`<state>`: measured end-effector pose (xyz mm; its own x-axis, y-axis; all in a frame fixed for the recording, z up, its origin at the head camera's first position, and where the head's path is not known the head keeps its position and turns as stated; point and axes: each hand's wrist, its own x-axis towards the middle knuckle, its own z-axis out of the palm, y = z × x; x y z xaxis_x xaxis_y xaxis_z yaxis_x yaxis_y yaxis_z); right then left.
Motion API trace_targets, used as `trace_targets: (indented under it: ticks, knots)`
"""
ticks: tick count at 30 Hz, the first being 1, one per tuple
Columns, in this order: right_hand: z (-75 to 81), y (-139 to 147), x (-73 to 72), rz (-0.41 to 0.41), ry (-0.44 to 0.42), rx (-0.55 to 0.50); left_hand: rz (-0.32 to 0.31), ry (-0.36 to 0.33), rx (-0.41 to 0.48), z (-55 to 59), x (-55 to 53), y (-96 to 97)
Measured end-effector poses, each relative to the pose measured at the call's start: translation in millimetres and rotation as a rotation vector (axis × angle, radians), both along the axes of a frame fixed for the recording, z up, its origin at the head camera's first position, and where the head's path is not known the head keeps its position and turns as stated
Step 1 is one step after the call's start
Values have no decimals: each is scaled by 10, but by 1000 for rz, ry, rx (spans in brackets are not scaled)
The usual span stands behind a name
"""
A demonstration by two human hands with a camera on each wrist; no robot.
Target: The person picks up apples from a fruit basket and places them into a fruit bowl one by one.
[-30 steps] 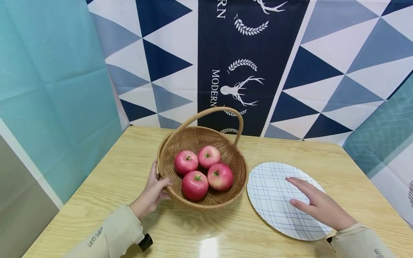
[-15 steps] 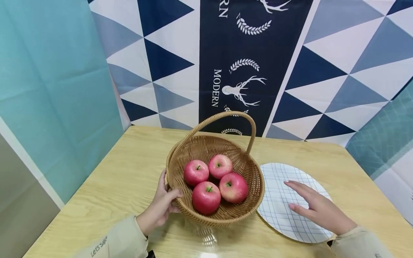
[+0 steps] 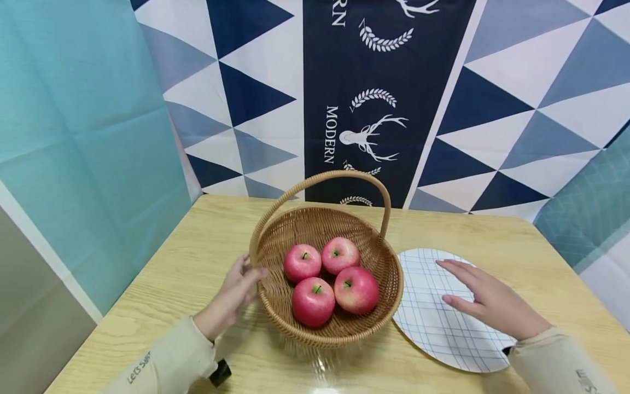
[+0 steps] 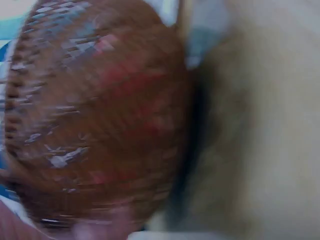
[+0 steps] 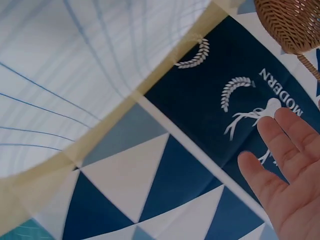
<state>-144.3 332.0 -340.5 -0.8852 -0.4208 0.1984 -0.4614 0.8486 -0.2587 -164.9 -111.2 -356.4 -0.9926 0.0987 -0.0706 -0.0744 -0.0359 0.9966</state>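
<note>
A brown wicker basket [image 3: 322, 219] with a tall arched handle stands at the middle of the table. Inside it sit several red apples [image 3: 302, 264]. My left hand [image 3: 228, 301] holds the basket's left rim, thumb over the edge and fingers on the outer side. In the left wrist view the woven basket [image 4: 100, 125] is blurred, with red showing through. My right hand [image 3: 497, 303] hovers over a round white board [image 3: 425, 317] with blue grid lines, fingers extended, holding nothing. The right wrist view shows its spread fingers and the pale board [image 5: 90, 65].
Light wood table [image 3: 216, 224] lies under everything. A patterned cloth [image 3: 266, 109] with navy and white triangles hangs behind it. Teal cloth [image 3: 98, 137] covers the left side. The basket's right rim overlaps the board's left edge in the head view.
The basket with the apples has moved right and nearer to me, mostly in the first half second. My left hand has since moved slightly up along the rim. The right hand stays nearly still.
</note>
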Motion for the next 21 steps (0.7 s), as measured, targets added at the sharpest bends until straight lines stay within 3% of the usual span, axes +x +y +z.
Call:
trace_targets:
  ticks: [3,6,8,11,15,18,21]
  knots:
    - [93,-48,-16,29,11,5,8,216,-47,289,-61,-58]
    - [147,-125,3,64,37,12,-72,542,-79,528,-131,-96]
    - [169,-191,13,86,53,4,-125,747,-167,625,-191,-115]
    - [195,-290,-6,107,77,11,-152,946,-333,708,-291,-130]
    - [239,-428,-76,145,174,22,-117,1174,-516,764,-434,-115]
    - [272,-539,-122,176,239,7,-77,1376,-589,779,-532,-74]
    - [287,-652,-146,218,275,11,-66,1487,-626,780,-572,-27]
